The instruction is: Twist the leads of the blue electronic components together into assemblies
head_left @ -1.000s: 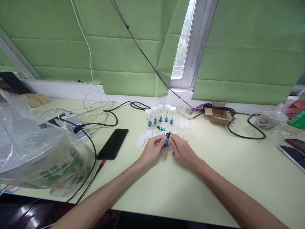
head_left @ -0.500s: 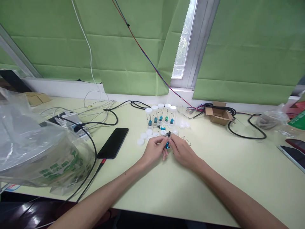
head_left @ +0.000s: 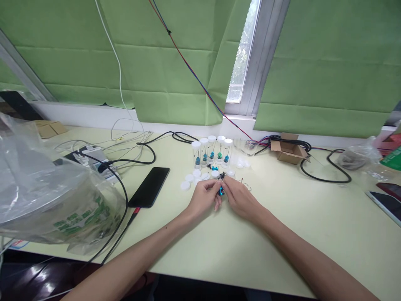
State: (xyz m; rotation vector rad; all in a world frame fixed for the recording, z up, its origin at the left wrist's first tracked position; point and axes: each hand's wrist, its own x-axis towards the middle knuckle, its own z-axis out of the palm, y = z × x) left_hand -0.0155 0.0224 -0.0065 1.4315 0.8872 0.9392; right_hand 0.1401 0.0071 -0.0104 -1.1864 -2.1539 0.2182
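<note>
My left hand and my right hand meet over the table, fingertips pinched together. Between them is a small shiny blue part, mostly covered by the fingers, so its kind is hidden. Small black pieces show just beyond the fingertips. Behind the hands stand several clear tubes with white caps, each with a blue or green piece inside. Another blue part lies in front of the tubes. Loose white caps are scattered left of it, and thin wire bits lie beyond my right hand.
A black phone on a charging cable lies to the left, near a large plastic-bagged tub. An open cardboard box and black cables stand at the back right. More phones rest at the right edge.
The view shifts very slightly. Both hands stay together on the blue part in nearly the same pose.
</note>
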